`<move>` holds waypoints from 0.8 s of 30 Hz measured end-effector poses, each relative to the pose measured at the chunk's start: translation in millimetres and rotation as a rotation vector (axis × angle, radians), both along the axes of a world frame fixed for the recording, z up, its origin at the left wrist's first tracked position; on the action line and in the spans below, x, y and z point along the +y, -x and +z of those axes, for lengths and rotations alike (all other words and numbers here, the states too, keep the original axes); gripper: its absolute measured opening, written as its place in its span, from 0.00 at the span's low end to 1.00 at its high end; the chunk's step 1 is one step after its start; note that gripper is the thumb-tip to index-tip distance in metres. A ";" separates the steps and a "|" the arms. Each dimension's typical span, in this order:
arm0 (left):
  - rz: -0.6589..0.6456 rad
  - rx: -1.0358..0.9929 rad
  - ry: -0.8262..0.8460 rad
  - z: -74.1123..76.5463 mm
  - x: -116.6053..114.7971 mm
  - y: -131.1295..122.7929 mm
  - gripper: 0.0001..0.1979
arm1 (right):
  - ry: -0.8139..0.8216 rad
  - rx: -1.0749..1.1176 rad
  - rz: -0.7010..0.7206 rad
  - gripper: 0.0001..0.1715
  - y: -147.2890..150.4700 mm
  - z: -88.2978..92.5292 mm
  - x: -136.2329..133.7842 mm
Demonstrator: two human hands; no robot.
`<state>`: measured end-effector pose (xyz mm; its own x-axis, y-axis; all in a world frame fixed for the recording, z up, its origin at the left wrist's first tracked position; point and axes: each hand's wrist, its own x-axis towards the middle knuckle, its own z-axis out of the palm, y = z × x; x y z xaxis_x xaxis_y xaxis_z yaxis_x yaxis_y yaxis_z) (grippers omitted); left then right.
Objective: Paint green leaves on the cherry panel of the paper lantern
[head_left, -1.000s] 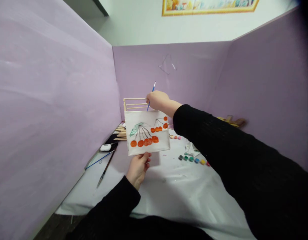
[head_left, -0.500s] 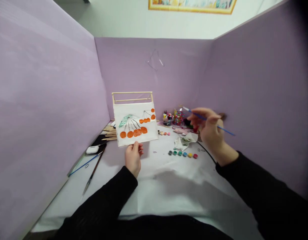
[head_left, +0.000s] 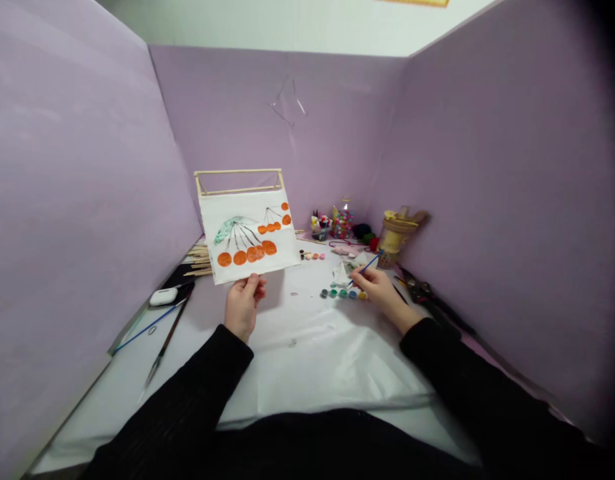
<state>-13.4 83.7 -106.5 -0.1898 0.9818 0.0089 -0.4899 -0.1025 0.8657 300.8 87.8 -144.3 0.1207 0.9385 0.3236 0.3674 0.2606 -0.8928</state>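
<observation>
My left hand [head_left: 244, 308] pinches the lower edge of a white painted panel [head_left: 282, 250], holding it up and slightly tilted. Orange round shapes, dark thin lines and a green patch are painted on it, and a frame of thin wooden sticks [head_left: 237, 172] rises behind its top. In my right hand [head_left: 380, 291] is a thin blue paintbrush [head_left: 371, 261], its tip pointing down toward a row of small paint pots [head_left: 334, 293]. Whether the tip touches paint I cannot tell. A crumpled, stained tissue [head_left: 341, 274] lies just behind the pots.
At the left lie a white case [head_left: 163, 297], another blue brush [head_left: 146, 328], a long dark brush [head_left: 170, 337] and wooden sticks [head_left: 200, 257]. Toward the back stand a jar of coloured balls [head_left: 343, 222] and a yellow-brown object [head_left: 394, 233]. Purple panels [head_left: 287, 147] enclose the table.
My right hand has lowered from a raised position to the paint pots, turning the brush tip downward. My left hand still holds up the panel. The view has tilted down and turned right.
</observation>
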 end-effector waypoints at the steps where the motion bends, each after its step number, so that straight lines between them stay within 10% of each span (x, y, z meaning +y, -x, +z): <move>1: 0.003 0.001 -0.005 0.0 0.5 0.9 0.21 | -0.020 -0.041 0.015 0.19 3.9 -0.5 -3.1; 24: 0.029 -0.009 0.049 2.2 -3.6 1.1 0.21 | -0.209 -0.570 0.105 0.11 23.5 1.2 -9.2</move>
